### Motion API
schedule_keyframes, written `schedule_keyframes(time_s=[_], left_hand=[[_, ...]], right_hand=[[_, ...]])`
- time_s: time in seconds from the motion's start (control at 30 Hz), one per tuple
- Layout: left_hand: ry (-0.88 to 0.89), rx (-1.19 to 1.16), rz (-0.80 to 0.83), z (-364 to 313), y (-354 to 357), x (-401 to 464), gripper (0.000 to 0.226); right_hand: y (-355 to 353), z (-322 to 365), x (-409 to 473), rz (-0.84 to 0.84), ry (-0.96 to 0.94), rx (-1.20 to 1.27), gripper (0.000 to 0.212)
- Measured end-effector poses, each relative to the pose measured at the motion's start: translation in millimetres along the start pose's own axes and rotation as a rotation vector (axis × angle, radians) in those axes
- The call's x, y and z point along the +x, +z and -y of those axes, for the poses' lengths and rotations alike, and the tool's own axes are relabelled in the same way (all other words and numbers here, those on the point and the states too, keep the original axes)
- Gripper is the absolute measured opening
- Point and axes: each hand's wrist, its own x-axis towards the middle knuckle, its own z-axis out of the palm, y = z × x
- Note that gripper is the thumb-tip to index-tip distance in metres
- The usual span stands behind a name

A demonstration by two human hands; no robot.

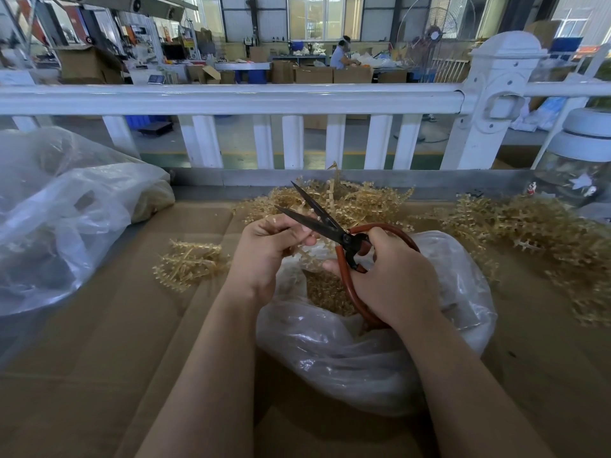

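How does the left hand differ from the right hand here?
The left hand pinches a tan plastic sprig, while the right hand grips the scissors by their red handles. The left hand is up at the open blades, and the right hand is nearer the camera, at the handle loops. Both are above the open bag.

Scissors (pixel 344 238): dark blades, red-brown loop handles. Blades are gaping open, tips pointing up-left, away from the person. Right hand (pixel 393 279) is gripping the handles. Tan plastic sprue (pixel 305 256): thin, branched, hanging from the left hand (pixel 267 246), which is pinching it just under the blades.
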Motion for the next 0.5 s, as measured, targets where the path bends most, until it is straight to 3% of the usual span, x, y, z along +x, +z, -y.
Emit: schedule_keyframes(time_s=[0.27, 0.5], left_hand=[[-0.032, -0.106, 0.036, -2.3, 1.9, -1.4, 0.016], [-0.02, -0.1, 0.05, -3.9, 1.7, -2.5, 0.02]], right_hand=[[0.2, -0.1, -0.7, 0.003, 0.009, 0.051, 0.059], [-2.1, 2.0, -1.6, -0.052, -0.007, 0.045, 0.059]])
